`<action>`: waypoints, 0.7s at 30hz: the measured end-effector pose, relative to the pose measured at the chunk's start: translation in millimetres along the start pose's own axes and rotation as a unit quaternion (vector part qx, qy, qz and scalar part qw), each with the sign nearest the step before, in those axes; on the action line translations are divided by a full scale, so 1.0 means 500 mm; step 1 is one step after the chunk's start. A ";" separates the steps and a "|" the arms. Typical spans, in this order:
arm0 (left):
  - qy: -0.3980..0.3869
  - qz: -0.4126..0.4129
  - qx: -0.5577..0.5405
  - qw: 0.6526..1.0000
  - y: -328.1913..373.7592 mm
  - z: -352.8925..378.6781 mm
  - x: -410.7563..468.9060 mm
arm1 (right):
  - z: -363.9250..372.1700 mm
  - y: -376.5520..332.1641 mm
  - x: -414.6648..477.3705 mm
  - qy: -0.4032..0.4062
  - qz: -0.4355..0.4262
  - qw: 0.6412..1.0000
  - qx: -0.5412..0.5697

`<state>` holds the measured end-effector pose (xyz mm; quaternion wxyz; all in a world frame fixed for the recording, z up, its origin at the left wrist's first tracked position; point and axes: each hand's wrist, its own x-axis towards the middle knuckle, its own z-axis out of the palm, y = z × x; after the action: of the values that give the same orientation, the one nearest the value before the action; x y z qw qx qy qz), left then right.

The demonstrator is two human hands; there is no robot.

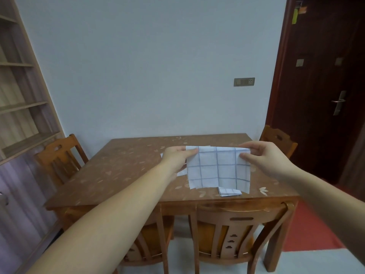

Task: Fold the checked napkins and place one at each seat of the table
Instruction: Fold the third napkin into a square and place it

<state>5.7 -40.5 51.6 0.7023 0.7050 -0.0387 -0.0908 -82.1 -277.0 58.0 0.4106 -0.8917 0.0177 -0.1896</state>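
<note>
Folded napkin [230, 191] is laid flat on the table [118, 175] at 5 o'clock, by the near edge, just beyond the tucked-in near chairs [241, 220]. Above the tabletop a checked napkin [217, 169] is held hanging open: top-left corner pinched by the left hand [177, 155], top-right corner by the right hand [270, 157]. More white cloth [182, 173] is partly hidden behind the left hand. Side chair [59, 155] is seen at 9 o'clock, second side chair [278, 138] at 2 o'clock.

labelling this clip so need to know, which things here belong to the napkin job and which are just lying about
Job: checked napkin, pinched at its top corners by left hand and right hand; folded napkin near the table edge; wooden table; chairs.
Just there: bookshelf; door; wall socket.
</note>
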 end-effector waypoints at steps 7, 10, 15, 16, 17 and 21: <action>0.050 0.015 0.036 0.998 0.003 0.006 0.003 | -0.006 -0.004 -0.007 0.072 -0.088 0.977 -0.180; 0.043 0.022 0.071 0.996 0.009 0.006 0.001 | -0.011 -0.007 -0.006 0.047 -0.084 0.969 -0.229; 0.032 0.037 0.134 0.990 0.012 -0.007 0.005 | -0.035 -0.021 0.001 -0.042 -0.044 0.976 -0.209; 0.030 0.038 0.143 0.989 0.013 -0.009 0.004 | -0.040 -0.023 0.003 -0.058 -0.040 0.980 -0.187; 0.027 0.036 0.149 0.988 0.014 -0.011 0.005 | -0.045 -0.024 0.005 -0.069 -0.041 0.983 -0.165; 0.020 0.016 0.205 0.978 0.018 -0.011 0.004 | -0.054 -0.031 0.010 -0.090 -0.042 0.987 -0.124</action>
<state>9.1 -35.4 60.7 0.5448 0.8350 -0.0541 -0.0558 -89.1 -287.1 87.0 0.2888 -0.9490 -0.0331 -0.1222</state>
